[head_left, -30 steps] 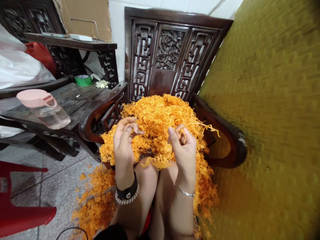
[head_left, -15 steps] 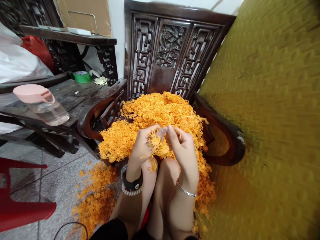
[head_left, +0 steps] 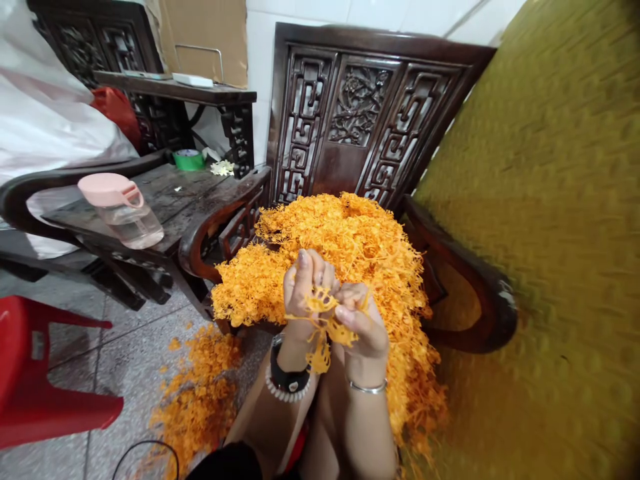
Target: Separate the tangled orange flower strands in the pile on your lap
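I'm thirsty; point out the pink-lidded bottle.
The pink-lidded bottle lies on the dark wooden table at left, beside the carved chair.

Red stool point(head_left: 45, 373) at eight o'clock runs off the left edge; yellow surface point(head_left: 550, 233) at three o'clock is blurred; orange pile point(head_left: 345, 247) hides the chair seat.

A dark carved wooden armchair with a fretwork back point(head_left: 360, 120) is standing against a white tiled wall point(head_left: 300, 13), a dark wooden side table point(head_left: 165, 200) is sitting beside it on the speckled grey tiled floor point(head_left: 100, 347), and a red plastic stool point(head_left: 35, 373) is standing nearby.
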`<state>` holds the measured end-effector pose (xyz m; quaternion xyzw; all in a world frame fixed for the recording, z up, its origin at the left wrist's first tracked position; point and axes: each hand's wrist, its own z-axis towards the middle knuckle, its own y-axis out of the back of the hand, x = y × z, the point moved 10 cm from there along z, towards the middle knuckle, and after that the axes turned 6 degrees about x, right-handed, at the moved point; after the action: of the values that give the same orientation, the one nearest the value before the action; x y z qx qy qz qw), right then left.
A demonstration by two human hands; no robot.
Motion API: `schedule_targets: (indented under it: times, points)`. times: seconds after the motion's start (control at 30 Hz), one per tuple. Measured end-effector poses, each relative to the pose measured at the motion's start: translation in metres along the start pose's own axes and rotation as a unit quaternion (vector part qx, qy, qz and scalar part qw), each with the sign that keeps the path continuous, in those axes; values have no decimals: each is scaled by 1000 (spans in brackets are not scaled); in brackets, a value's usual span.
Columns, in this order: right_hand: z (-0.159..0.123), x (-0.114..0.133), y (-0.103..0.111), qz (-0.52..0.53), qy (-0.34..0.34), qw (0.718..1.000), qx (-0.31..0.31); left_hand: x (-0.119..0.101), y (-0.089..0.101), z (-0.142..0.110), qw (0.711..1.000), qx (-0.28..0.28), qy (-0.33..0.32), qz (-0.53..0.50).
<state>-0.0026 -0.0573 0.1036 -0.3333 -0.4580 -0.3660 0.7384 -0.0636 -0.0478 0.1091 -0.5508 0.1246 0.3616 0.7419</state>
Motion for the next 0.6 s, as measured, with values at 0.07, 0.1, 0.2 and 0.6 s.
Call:
schedule_targets:
  times: [0.07, 0.1, 0.2, 0.6]
  points:
    - [-1, 1, 1, 26, 20, 999, -8, 1, -1, 1, 1000, 0, -1, -11]
    - [-2, 3, 4, 36, 35, 999, -16, 0, -1, 0, 1000, 0, -6, -16]
    - [-4, 3, 11, 45, 58, 997, -35, -3, -3, -2, 999, 1, -8, -46]
    - [8, 2, -3, 175, 100, 979, -4, -24, 1, -18, 993, -70, -17, -97]
